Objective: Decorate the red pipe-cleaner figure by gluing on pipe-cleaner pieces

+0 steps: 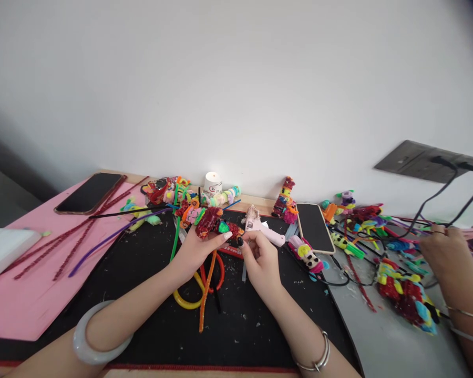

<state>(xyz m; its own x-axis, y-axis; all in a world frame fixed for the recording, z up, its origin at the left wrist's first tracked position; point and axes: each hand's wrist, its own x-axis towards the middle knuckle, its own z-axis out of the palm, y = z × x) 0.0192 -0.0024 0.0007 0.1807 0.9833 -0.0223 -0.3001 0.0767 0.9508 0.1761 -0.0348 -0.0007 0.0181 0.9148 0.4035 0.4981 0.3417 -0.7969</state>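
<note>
My left hand [197, 252] is closed around a colourful pipe-cleaner figure [209, 221] with dark red, orange, pink and green parts, held above the black mat [153, 315]. At the figure's right end, the thumb and fingers of my right hand [262, 260] pinch a small dark part; exactly what lies between them is hidden. Just behind my right hand lies a pale pink glue gun [274, 233]. Below the figure, an orange pipe cleaner [207, 294] and a looped yellow one [187, 302] rest on the mat.
Pink board [31, 304] at left bears a dark phone [90, 192] and red pipe cleaners [73, 231]. A paper cup [213, 184] stands by the wall. Finished-looking figures and a white-edged phone [316, 228] lie right. Another person's hand [449, 257] works near cables and a wall socket [421, 160].
</note>
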